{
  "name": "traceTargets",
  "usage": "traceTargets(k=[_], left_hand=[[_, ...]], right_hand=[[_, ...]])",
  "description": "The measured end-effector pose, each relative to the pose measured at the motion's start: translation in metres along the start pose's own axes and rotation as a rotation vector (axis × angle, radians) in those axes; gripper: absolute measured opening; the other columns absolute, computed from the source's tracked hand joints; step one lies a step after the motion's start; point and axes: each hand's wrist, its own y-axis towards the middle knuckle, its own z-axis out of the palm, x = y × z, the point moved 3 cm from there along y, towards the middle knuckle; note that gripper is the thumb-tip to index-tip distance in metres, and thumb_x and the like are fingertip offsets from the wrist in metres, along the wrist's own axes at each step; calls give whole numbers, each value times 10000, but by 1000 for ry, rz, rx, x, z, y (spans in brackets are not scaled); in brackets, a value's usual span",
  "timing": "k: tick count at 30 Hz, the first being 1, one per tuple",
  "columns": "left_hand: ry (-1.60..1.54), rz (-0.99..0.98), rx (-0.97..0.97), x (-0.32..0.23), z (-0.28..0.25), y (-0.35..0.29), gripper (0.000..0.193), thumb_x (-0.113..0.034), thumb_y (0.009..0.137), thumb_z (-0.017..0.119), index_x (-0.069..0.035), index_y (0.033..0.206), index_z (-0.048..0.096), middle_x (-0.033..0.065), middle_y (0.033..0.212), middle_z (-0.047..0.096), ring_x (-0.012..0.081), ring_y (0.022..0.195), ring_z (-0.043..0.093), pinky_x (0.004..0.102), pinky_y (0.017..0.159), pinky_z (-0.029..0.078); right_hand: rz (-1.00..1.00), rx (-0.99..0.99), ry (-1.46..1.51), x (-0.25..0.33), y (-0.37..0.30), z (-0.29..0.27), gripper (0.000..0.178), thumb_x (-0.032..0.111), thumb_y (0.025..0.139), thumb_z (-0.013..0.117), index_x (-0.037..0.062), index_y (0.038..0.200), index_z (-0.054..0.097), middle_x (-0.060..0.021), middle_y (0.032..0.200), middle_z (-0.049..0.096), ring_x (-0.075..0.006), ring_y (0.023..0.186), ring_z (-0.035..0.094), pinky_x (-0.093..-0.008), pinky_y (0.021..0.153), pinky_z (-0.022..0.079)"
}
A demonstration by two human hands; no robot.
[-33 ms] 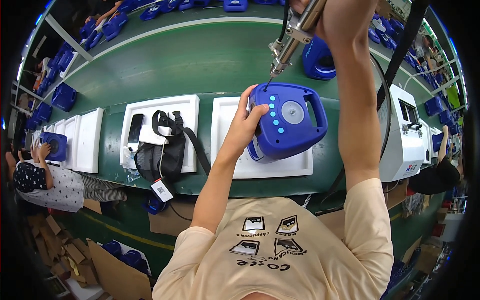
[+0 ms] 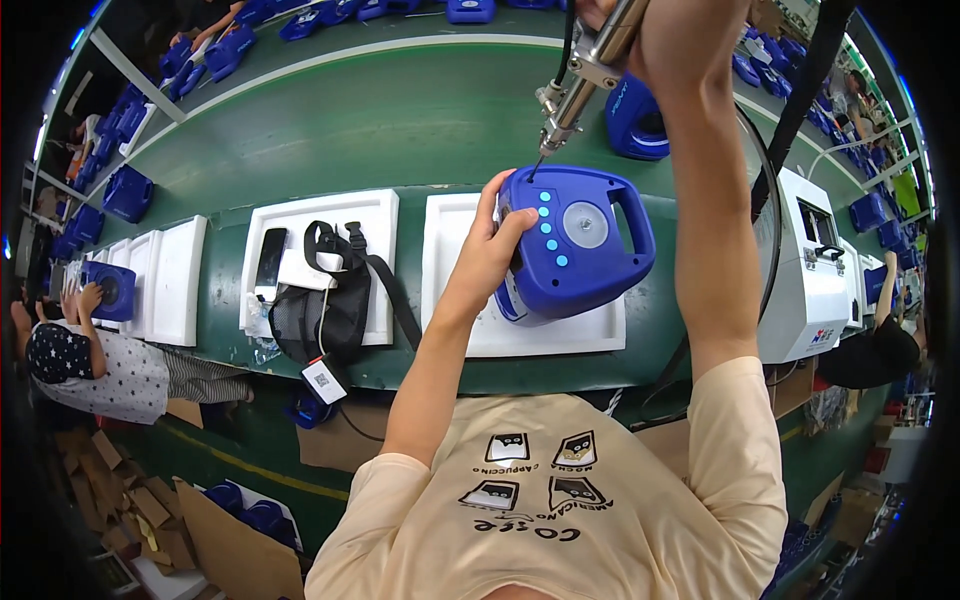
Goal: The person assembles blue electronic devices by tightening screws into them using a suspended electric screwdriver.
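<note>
A blue plastic device housing with a carry handle, a round clear disc and a row of light-blue buttons stands tilted over a white foam tray. My left hand grips its left side, thumb on the top face beside the buttons, other fingers around the far edge. My right hand, partly cut off by the upper edge, is closed around a metal power screwdriver with a black hose. The screwdriver's thin tip meets the hole at the housing's far left corner; whether a screw is there I cannot tell.
Left on the bench, another foam tray holds a phone and a black bag. A white machine stands right. Another blue housing sits on the green conveyor. A co-worker works at far left.
</note>
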Motion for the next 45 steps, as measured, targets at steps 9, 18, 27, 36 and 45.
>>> traceTargets(k=[9,18,27,36,45], left_hand=[[24,29,-10,-1,3,0,655,-289,934,666,-167,1527,416,90,1215,616,183,1061,602,308,932,494],[83,33,-69,3,4,-3,682,-336,916,664,-152,1531,433,61,1128,617,122,924,558,253,778,440],[68,18,-68,4,3,-2,687,-338,913,651,-116,1529,441,110,1277,605,200,1140,579,298,993,446],[8,32,-50,2,8,-4,708,-313,910,670,-102,1537,419,128,1297,597,219,1191,569,325,1054,426],[-27,43,-47,7,8,1,703,-304,911,665,-90,1536,424,137,1295,599,216,1178,577,318,1036,443]], right_hand=[[48,37,95,-9,-11,-15,292,270,975,614,78,771,529,6,534,491,-104,395,486,-252,380,403],[-343,93,-154,89,20,-31,264,273,1018,520,14,1036,572,1,572,470,-88,394,433,-223,325,391],[-376,116,-191,90,-45,-40,259,235,1055,470,-2,1093,568,-13,577,469,-90,404,451,-220,344,408],[-443,118,-238,68,-52,-42,265,201,1087,425,-17,1144,565,-26,581,468,-92,413,467,-217,361,424],[91,127,14,64,-67,-29,342,281,1049,479,-45,962,539,-59,518,436,-130,412,452,-249,388,433]])
